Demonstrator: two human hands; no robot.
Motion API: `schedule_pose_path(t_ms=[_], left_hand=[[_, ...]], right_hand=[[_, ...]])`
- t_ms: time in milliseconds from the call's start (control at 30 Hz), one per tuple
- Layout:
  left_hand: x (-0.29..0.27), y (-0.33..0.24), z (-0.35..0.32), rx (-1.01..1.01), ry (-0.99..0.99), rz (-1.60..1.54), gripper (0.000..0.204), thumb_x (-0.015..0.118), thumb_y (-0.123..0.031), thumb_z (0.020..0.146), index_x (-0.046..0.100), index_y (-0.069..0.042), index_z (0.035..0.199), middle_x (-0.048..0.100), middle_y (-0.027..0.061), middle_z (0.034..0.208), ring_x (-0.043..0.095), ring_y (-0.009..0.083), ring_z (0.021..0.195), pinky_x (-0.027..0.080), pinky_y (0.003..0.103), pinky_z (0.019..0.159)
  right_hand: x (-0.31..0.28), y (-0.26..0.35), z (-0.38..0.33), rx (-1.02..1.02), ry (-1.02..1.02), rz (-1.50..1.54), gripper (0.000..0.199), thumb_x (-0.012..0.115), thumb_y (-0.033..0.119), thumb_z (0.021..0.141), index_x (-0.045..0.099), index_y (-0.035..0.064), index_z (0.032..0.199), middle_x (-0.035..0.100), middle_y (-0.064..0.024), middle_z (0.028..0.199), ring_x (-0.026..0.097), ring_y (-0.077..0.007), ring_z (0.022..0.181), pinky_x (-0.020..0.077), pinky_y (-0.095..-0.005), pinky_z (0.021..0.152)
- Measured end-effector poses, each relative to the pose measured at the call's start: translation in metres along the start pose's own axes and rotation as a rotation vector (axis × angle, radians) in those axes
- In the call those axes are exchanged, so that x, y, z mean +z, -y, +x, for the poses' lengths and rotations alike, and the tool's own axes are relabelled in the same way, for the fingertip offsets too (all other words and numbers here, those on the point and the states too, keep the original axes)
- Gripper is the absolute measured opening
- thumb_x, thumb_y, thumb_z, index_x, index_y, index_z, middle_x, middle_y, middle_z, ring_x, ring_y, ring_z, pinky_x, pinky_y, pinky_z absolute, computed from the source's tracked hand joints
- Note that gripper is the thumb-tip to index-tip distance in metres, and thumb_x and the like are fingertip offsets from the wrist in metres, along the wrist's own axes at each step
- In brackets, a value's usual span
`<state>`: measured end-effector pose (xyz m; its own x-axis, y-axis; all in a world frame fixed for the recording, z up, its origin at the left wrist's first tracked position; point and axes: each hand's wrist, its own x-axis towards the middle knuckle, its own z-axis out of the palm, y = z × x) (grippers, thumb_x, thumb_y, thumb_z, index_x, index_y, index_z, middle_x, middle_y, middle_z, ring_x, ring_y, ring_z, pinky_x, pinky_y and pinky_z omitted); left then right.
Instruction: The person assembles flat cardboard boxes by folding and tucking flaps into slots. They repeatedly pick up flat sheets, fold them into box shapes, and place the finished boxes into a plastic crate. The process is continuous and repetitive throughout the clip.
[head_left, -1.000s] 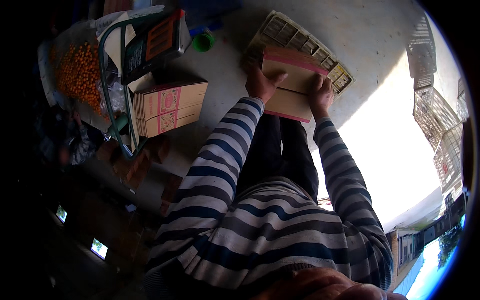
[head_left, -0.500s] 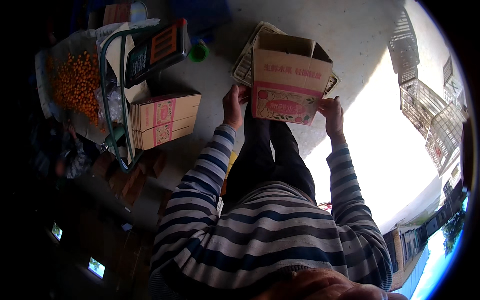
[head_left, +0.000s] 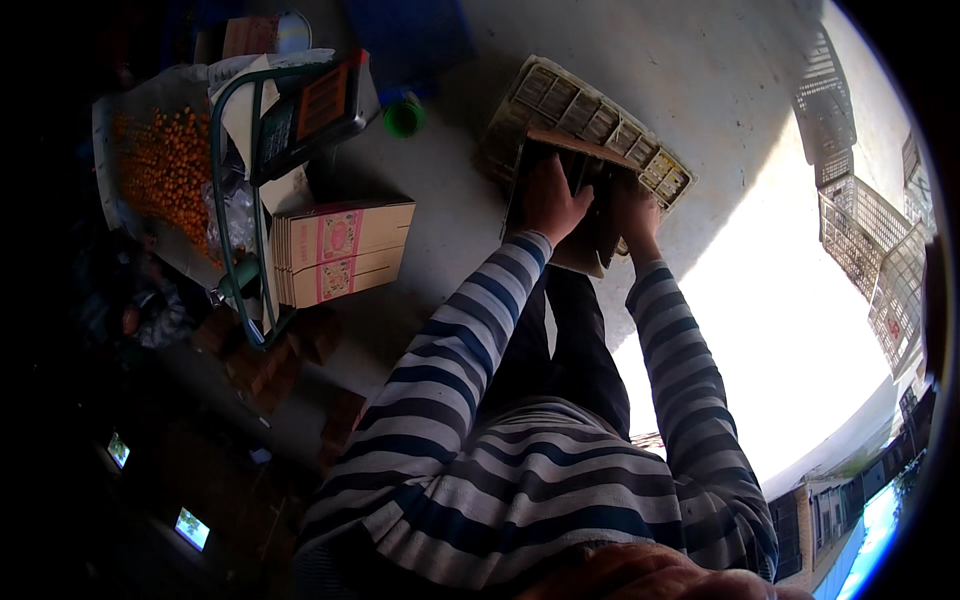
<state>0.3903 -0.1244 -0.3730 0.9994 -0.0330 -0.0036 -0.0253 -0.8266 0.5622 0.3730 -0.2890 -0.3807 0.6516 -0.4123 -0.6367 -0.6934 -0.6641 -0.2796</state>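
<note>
A cardboard box [head_left: 575, 262] sits in front of my legs, its open top and dark inside turned toward me. It rests against or on a dirty beige plastic crate [head_left: 600, 122]. My left hand [head_left: 553, 203] reaches into the box, thumb stretched away from the fingers, whose tips are lost in shadow near the far wall. On the box's right side is my right hand [head_left: 636, 212], partly inside; its fingers are too dark to make out. Inner flaps stand between the two hands.
To the left, a stack of flattened cartons [head_left: 340, 250] stands below a scale display [head_left: 310, 115] on a green metal frame [head_left: 218, 150]. Small orange fruits [head_left: 170, 180] lie heaped beyond it. A green cup-like container [head_left: 404, 117] is on the floor. Pale openwork crates [head_left: 865, 225] stand far right.
The box has tipped so its open top faces me and its printed side is out of sight. My hands moved from its outer sides into the opening. More of the crate shows.
</note>
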Motion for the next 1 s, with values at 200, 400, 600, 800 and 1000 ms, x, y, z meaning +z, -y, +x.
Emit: schedule_pose_path(t_ms=[200, 400, 600, 800, 1000], left_hand=[[0.077, 0.022, 0.011, -0.349, 0.434, 0.055, 0.042, 0.073, -0.041, 0.08, 0.07, -0.005, 0.101, 0.07, 0.0226, 0.103, 0.068, 0.0405, 0.096, 0.056, 0.05, 0.081], [0.095, 0.038, 0.035, -0.3, 0.597, 0.206, 0.035, 0.065, -0.04, 0.088, 0.071, -0.007, 0.101, 0.07, 0.0198, 0.101, 0.069, 0.0373, 0.093, 0.056, 0.048, 0.08], [0.126, 0.063, -0.003, -0.181, 0.529, 0.182, 0.039, 0.061, -0.041, 0.092, 0.068, -0.008, 0.111, 0.069, 0.0181, 0.109, 0.067, 0.036, 0.101, 0.055, 0.047, 0.084], [0.098, 0.064, 0.007, 0.074, 0.43, 0.199, 0.045, 0.058, -0.046, 0.092, 0.068, -0.007, 0.114, 0.07, 0.0181, 0.107, 0.067, 0.0383, 0.098, 0.051, 0.049, 0.092], [0.093, 0.06, 0.011, 0.026, 0.546, 0.322, 0.043, 0.056, -0.041, 0.091, 0.067, -0.007, 0.116, 0.069, 0.0184, 0.109, 0.065, 0.0374, 0.103, 0.047, 0.05, 0.097]], right_hand=[[0.028, -0.035, 0.008, -0.219, -0.155, -0.032, 0.028, 0.057, 0.034, 0.089, 0.061, 0.0065, 0.088, 0.066, -0.0187, 0.085, 0.066, -0.0425, 0.085, 0.0518, -0.0541, 0.074], [0.025, -0.025, 0.004, -0.125, -0.227, 0.25, 0.014, 0.062, 0.017, 0.08, 0.055, 0.005, 0.081, 0.061, -0.0202, 0.079, 0.062, -0.0436, 0.079, 0.0479, -0.052, 0.067], [0.033, -0.035, -0.002, -0.244, -0.266, 0.278, 0.018, 0.066, 0.018, 0.079, 0.054, 0.0047, 0.079, 0.061, -0.0188, 0.078, 0.061, -0.0432, 0.076, 0.0478, -0.051, 0.067], [0.026, -0.025, -0.005, -0.243, -0.307, 0.298, 0.02, 0.066, 0.021, 0.08, 0.054, 0.0054, 0.078, 0.061, -0.018, 0.076, 0.061, -0.0431, 0.073, 0.0478, -0.0511, 0.064], [0.034, -0.039, 0.006, -0.261, -0.291, 0.431, 0.025, 0.064, 0.024, 0.084, 0.051, 0.0047, 0.076, 0.058, -0.0185, 0.071, 0.058, -0.0425, 0.066, 0.0464, -0.0476, 0.06]])
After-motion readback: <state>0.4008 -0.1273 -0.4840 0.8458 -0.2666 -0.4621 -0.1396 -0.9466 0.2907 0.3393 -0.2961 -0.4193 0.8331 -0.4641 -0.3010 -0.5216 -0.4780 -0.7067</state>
